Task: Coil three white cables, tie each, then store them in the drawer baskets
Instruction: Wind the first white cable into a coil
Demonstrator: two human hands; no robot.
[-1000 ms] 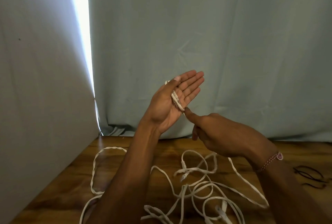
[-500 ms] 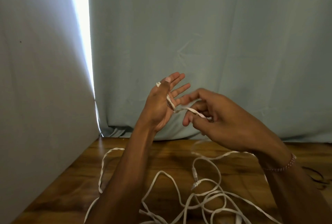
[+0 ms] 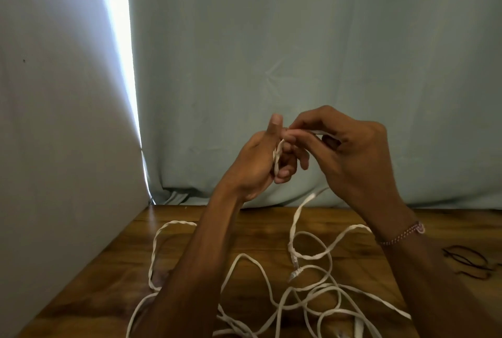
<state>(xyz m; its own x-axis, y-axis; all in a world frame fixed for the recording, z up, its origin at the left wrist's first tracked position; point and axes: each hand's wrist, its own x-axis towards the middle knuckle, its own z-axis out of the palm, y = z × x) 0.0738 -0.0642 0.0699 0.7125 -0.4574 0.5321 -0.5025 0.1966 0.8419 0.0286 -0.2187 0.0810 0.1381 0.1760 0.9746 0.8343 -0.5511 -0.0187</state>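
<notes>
My left hand (image 3: 260,164) is raised at frame centre, thumb up, fingers curled round a turn of white cable (image 3: 277,158). My right hand (image 3: 350,158) is close against it on the right, pinching the same cable between thumb and fingers at the top. From there the cable drops to the wooden table (image 3: 114,278), where the rest lies in loose tangled loops (image 3: 312,283) across the lower middle. Dark ties (image 3: 467,261) lie at the right edge.
</notes>
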